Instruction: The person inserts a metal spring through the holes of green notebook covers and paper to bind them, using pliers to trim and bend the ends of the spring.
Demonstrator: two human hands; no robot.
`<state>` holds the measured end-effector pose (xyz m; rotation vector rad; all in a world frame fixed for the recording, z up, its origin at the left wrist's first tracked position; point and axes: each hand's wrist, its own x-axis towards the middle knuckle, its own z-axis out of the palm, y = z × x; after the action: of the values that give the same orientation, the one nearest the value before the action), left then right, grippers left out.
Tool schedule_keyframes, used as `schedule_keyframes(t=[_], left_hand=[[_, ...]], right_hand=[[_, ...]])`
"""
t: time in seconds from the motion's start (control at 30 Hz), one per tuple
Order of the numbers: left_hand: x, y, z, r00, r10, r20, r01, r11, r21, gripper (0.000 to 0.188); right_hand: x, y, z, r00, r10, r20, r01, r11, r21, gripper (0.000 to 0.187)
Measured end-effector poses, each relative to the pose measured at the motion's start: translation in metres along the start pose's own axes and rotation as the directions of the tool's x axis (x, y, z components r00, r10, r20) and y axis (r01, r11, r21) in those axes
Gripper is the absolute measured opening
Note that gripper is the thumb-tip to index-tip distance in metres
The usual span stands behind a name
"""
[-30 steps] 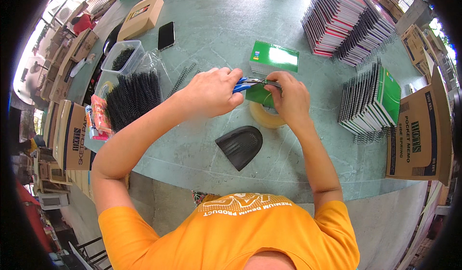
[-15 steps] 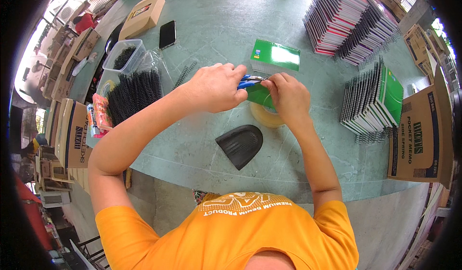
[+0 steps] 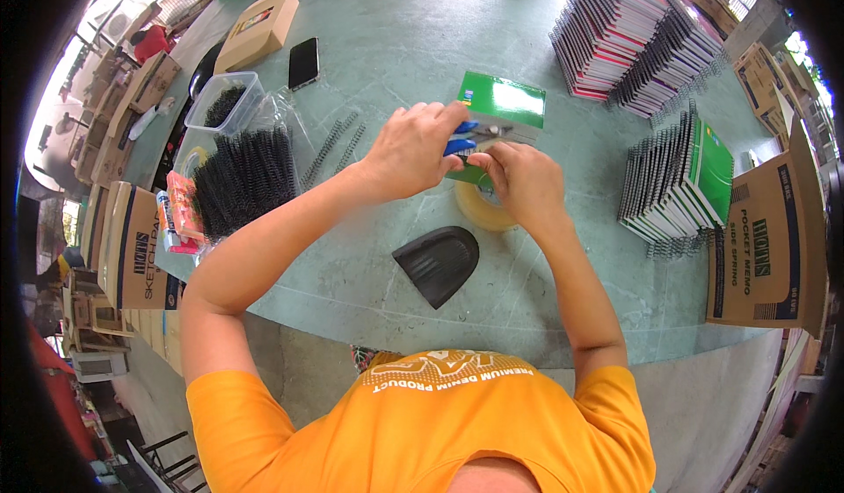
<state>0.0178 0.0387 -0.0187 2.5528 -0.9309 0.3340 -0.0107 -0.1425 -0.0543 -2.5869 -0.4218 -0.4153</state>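
Note:
Blue-handled pliers are gripped in my left hand, their metal jaws spread near the fingertips of my right hand. That right hand is closed in a pinch on a small green notebook, mostly hidden by both hands. Whether a wire end lies between the jaws is too small to make out. Just under the notebook is a roll of clear tape lying flat. Behind my hands stands a stack of green-covered notebooks.
A black, round-ended moulded piece lies in front of me. To the left are bundled black spiral coils, loose coils, a plastic tub and a phone. Spiral notebooks and a carton stand right.
My left hand and the pliers have tilted, and the handles have spread apart with the jaws lifted off. The right hand has shifted only slightly.

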Motion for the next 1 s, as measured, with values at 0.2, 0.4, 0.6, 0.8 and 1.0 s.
schedule_keyframes(t=[0.2,0.4,0.6,0.8,1.0], left_hand=[[-0.003,0.016,-0.037,0.908,-0.233,0.347,0.233,0.972,0.041,0.029],[-0.006,0.011,-0.036,0.859,-0.243,0.450,0.213,0.970,0.118,0.029],[-0.005,0.011,-0.035,0.853,-0.239,0.464,0.198,0.971,0.136,0.028],[0.002,0.014,-0.039,0.787,-0.275,0.552,0.196,0.960,0.199,0.029],[0.007,0.016,-0.042,0.762,-0.269,0.590,0.164,0.960,0.226,0.030]], right_hand=[[-0.001,0.009,0.010,0.989,-0.048,-0.139,0.056,0.997,0.054,0.017],[-0.001,0.006,0.012,0.977,-0.039,-0.210,0.062,0.992,0.107,0.019],[0.000,0.005,0.007,0.999,-0.030,-0.028,0.027,0.995,-0.099,0.021],[-0.002,0.009,0.013,0.983,-0.095,-0.159,0.094,0.995,-0.016,0.017],[-0.002,0.004,0.009,0.987,0.002,-0.160,0.022,0.989,0.146,0.013]])
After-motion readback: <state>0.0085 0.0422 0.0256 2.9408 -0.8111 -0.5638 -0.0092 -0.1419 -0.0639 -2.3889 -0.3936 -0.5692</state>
